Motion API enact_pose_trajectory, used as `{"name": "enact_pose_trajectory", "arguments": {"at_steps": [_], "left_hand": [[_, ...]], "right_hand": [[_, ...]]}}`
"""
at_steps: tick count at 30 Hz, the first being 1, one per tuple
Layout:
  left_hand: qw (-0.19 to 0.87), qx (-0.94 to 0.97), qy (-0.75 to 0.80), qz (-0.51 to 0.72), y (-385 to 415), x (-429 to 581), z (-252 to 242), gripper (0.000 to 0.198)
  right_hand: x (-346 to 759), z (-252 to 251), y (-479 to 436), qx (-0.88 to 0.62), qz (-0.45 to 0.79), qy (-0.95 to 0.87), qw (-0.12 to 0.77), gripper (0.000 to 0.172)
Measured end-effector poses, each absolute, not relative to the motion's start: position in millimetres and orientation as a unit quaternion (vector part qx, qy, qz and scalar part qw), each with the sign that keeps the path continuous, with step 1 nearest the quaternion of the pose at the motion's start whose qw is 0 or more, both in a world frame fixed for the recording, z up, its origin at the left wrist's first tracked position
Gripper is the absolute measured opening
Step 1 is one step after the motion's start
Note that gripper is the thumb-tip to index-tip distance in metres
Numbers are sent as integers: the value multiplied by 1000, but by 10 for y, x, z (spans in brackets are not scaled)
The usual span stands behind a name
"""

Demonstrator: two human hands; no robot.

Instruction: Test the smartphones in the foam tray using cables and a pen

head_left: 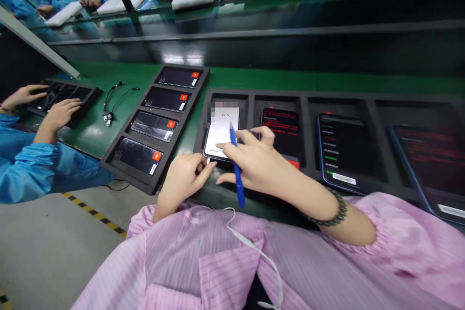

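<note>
A smartphone (pixel 221 128) with a lit white screen lies in the leftmost slot of a black foam tray (pixel 304 131). At its bottom edge, my left hand (pixel 186 174) is closed in a pinch on a small white plug (pixel 208 160). My right hand (pixel 261 160) reaches over the phone with a blue pen (pixel 237 174) held between its fingers. One fingertip is on or just above the screen; I cannot tell which. A white earphone cable (pixel 247 242) hangs down over my pink striped smock.
Right of my hands, the tray holds more phones (pixel 336 150) with red or green text. A second foam tray (pixel 160 155) with several dark phones stands left. Beyond lie short black cables (pixel 111 104). A co-worker's hands (pixel 58 116) rest on another tray. People in blue sit opposite.
</note>
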State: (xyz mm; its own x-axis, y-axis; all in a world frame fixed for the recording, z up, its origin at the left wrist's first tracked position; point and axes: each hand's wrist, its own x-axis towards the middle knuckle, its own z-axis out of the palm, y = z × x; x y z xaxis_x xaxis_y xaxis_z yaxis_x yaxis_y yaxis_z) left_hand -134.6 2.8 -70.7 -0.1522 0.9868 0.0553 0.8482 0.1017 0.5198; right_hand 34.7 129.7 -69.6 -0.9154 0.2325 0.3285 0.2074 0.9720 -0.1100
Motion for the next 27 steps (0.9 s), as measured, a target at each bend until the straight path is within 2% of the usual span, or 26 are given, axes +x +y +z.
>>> {"name": "enact_pose_trajectory", "arguments": {"at_steps": [6,10,13,17,20,23,27], "left_hand": [[95,655,708,247,27,-1343,-801,28],[52,659,707,251,43,-1320,-848,33],[79,638,720,261,46,-1301,-857,33],[249,551,726,329,33,-1297,-862,39],[473,434,655,399,9,-1297,-861,53],[655,363,542,381,-8,-1232,-840,60],[677,373,507,382,64,-973,-842,58]], "right_hand": [[555,-742,1294,-162,-1,-952,258,15],[533,-822,1281,-164,-19,-943,289,10],[518,-857,1284,-151,-29,-944,291,12],[513,-856,1257,-170,-50,-934,311,15],[496,-840,1207,-196,-74,-919,332,16],[511,-772,1179,-217,-91,-910,342,19],[710,-543,1243,-273,-59,-907,315,30]]}}
